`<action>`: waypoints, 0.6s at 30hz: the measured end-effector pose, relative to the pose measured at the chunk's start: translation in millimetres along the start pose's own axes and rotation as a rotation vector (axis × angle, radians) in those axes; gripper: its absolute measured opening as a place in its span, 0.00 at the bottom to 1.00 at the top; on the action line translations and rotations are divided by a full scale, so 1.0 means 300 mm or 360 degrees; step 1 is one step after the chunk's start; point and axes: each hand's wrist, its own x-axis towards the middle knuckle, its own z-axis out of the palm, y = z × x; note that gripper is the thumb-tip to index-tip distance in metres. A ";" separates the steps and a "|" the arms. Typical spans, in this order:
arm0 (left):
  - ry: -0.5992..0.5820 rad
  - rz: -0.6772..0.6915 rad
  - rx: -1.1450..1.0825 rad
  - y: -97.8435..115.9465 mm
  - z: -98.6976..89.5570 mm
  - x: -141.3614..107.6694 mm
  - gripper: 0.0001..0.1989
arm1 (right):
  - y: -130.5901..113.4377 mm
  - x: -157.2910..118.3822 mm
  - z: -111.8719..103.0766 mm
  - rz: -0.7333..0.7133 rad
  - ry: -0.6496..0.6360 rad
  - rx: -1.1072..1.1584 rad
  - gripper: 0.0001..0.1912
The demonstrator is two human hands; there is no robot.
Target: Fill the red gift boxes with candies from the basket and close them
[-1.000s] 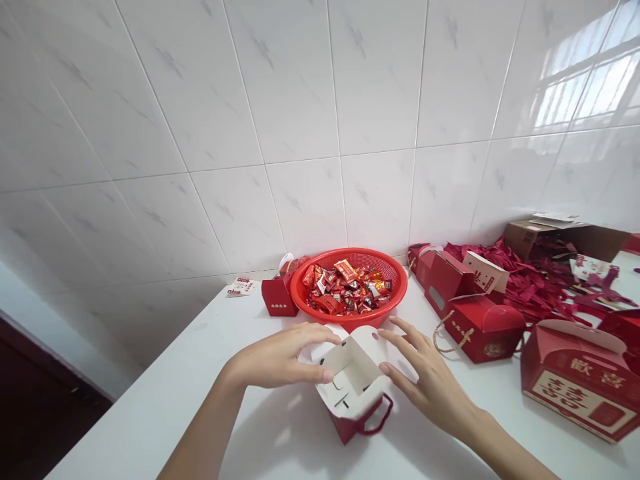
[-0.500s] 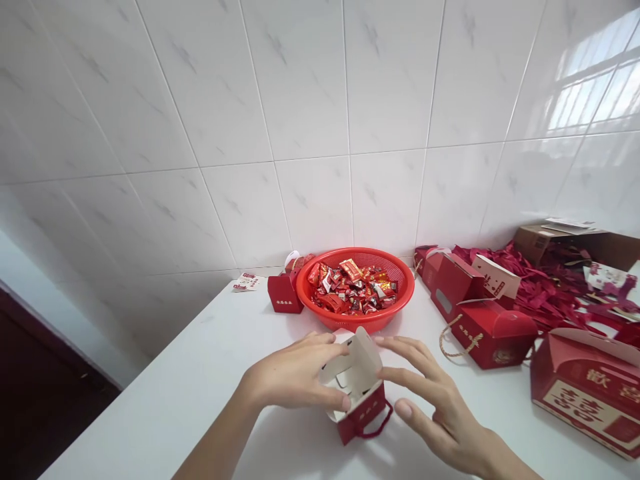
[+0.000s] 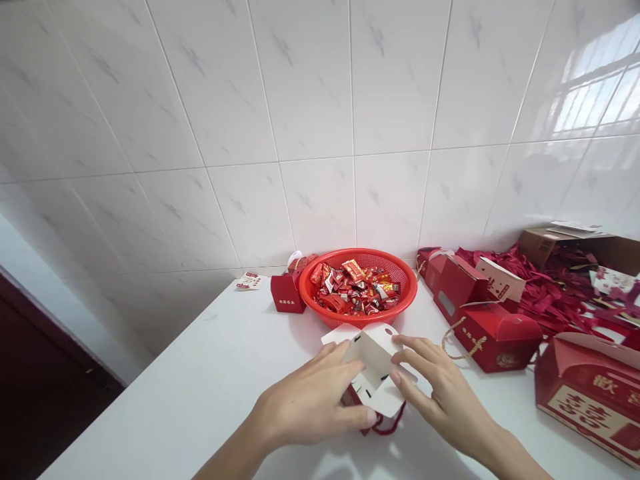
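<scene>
In the head view, our left hand (image 3: 310, 399) and right hand (image 3: 435, 381), both half open, flank the box (image 3: 379, 363) — apparently to steady its splayed flaps (image 3: 390, 399); whether either pinches, we cannot tell. It sits on the table (image 3: 200, 400) near the red basket (image 3: 361, 321) — white inside, red outside, cord-handled.

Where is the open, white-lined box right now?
In the head view, the open box is in the lower half, slightly right of centre, between the left hand and right hand, just in front of the red basket.
</scene>
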 end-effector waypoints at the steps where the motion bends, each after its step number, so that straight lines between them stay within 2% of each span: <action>1: -0.0032 -0.0084 0.0028 0.007 0.000 -0.003 0.19 | 0.007 -0.001 0.000 0.0041 -0.0028 0.0028 0.14; 4: -0.0071 -0.0215 0.0083 0.024 0.001 -0.006 0.21 | 0.029 0.002 0.000 0.0075 -0.0022 0.0102 0.16; 11: -0.0133 -0.0129 0.0105 0.034 -0.007 -0.013 0.25 | 0.049 0.009 -0.006 0.0047 0.0134 0.0115 0.14; 13: -0.0072 -0.0068 0.0071 0.034 -0.029 -0.019 0.27 | 0.048 0.013 -0.015 0.0052 0.0182 0.0156 0.15; 15: 0.0073 0.0005 0.0021 0.024 -0.065 -0.012 0.28 | 0.045 0.020 -0.026 0.0048 0.0243 0.0210 0.15; 18: 0.0249 0.0100 -0.0031 -0.010 -0.141 0.045 0.23 | 0.039 0.029 -0.039 0.0040 0.0318 0.0254 0.16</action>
